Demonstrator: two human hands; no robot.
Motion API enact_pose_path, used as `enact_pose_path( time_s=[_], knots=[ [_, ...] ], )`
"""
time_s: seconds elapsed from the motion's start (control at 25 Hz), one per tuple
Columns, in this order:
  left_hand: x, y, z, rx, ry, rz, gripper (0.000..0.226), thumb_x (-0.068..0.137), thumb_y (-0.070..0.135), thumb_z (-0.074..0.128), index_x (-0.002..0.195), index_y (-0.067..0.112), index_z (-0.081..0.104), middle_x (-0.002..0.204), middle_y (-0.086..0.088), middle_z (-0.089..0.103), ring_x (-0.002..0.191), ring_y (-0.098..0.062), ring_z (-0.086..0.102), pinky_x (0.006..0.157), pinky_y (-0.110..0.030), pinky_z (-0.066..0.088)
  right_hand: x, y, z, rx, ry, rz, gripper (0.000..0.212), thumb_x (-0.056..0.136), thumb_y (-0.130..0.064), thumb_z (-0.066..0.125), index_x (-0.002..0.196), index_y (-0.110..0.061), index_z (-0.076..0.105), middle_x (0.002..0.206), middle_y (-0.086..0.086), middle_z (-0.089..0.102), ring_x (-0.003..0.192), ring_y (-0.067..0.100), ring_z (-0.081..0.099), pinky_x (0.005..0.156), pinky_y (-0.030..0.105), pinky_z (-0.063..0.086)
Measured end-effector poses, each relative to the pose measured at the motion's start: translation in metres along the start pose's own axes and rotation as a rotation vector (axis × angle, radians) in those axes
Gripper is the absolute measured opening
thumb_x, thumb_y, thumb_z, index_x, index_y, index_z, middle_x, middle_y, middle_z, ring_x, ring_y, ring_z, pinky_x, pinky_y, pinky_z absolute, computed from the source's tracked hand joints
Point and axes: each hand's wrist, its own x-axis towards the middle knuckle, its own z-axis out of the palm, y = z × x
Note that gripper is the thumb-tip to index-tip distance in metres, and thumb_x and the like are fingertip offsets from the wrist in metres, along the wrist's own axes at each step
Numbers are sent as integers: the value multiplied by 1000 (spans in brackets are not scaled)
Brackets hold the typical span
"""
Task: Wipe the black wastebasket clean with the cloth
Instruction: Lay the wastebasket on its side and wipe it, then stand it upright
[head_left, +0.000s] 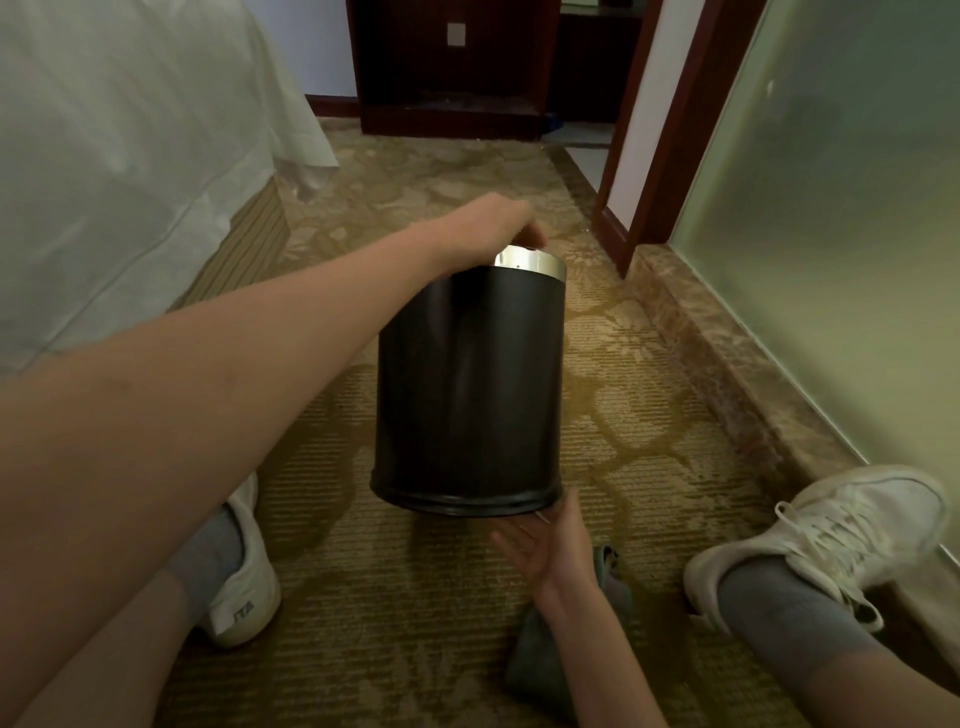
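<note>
At the silver rim of the one black wastebasket, the left hand is gripping with curled fingers. Under the base, the right hand is lying open, palm up, fingertips touching the bottom edge. The wastebasket is tilting over the carpet, its mouth facing away, so any contents are hidden. One cloth is lying on the carpet beneath the right wrist, between two white shoes.

The white shoe bears an unreadable heel logo.
</note>
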Motion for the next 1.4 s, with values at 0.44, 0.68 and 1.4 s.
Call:
enact_pose_path(
  time_s=[0.44,0.68,1.4],
  knots=[
    [3,-33,-13,273,56,-80,35,97,16,40,123,7,62,123,-13,61,115,-28,53,94,-34,40,-11,-2,-3,210,-9,20,43,99,-29,51,138,-11,48,112,21,67,100,32,65,73,39,52],
    [2,-38,-20,232,90,-111,33,90,29,56,101,1,70,98,-6,57,102,-28,59,88,-40,49,-24,17,21,-188,76,-152,52,85,-48,67,126,-19,55,105,8,73,83,19,74,72,37,59],
    [8,-42,-5,-3,3,-193,53,82,49,67,123,16,62,118,-4,62,105,-22,57,89,-34,48,-31,-4,8,-326,122,-369,53,86,-36,70,130,-15,51,105,12,70,69,24,74,58,33,57]
  ],
)
